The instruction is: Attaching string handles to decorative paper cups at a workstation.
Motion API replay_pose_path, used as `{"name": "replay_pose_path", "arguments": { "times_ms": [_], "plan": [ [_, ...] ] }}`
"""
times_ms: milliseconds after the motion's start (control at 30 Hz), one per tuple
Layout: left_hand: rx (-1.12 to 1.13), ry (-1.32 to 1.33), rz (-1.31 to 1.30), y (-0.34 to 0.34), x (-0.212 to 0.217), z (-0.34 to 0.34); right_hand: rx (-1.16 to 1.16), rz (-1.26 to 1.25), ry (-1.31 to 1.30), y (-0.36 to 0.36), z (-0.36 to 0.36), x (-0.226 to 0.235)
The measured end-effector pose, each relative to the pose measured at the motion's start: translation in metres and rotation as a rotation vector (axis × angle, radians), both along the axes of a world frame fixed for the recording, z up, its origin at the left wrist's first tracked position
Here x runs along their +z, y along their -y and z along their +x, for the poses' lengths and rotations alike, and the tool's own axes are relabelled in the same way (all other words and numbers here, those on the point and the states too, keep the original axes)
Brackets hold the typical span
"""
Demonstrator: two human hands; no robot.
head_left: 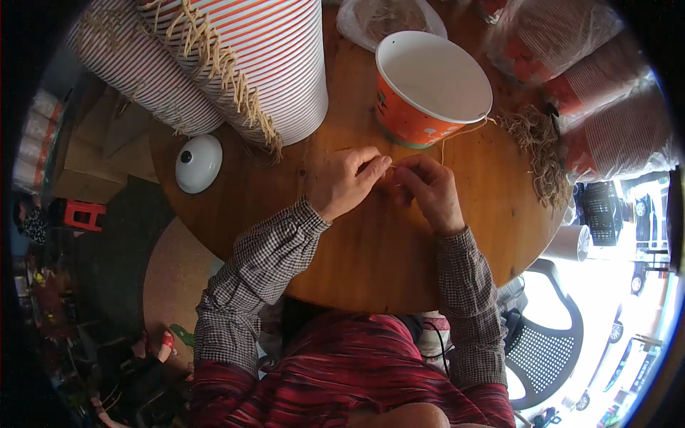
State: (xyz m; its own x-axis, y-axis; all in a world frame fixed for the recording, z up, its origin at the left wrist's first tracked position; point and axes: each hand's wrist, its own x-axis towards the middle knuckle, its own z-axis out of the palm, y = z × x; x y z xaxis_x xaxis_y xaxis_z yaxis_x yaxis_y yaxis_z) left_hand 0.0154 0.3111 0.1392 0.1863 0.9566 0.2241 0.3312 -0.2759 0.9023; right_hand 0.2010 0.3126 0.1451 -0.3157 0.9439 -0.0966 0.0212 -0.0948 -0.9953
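Two hands [389, 182] on thin string [457, 137]

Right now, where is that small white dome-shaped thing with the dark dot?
In the head view, the small white dome-shaped object sits at the left edge of the round wooden table, just below the stacks of striped paper cups and left of the left hand.

Small-checked dark-and-white sleeves [264, 264] over a red striped garment [342, 371].
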Motion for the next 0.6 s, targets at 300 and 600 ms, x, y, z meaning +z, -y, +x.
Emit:
{"name": "replay_pose_path", "arguments": {
  "times_ms": [300, 600],
  "plan": [
    [-0.075, -0.14, 0.183, 0.002, 0.002, -0.003, 0.062, -0.043, -0.025, 0.001, 0.001, 0.0],
    [-0.06, 0.01, 0.081, -0.002, -0.004, -0.003, 0.071, -0.172, -0.159, 0.008, -0.009, 0.007]
  ]
}}
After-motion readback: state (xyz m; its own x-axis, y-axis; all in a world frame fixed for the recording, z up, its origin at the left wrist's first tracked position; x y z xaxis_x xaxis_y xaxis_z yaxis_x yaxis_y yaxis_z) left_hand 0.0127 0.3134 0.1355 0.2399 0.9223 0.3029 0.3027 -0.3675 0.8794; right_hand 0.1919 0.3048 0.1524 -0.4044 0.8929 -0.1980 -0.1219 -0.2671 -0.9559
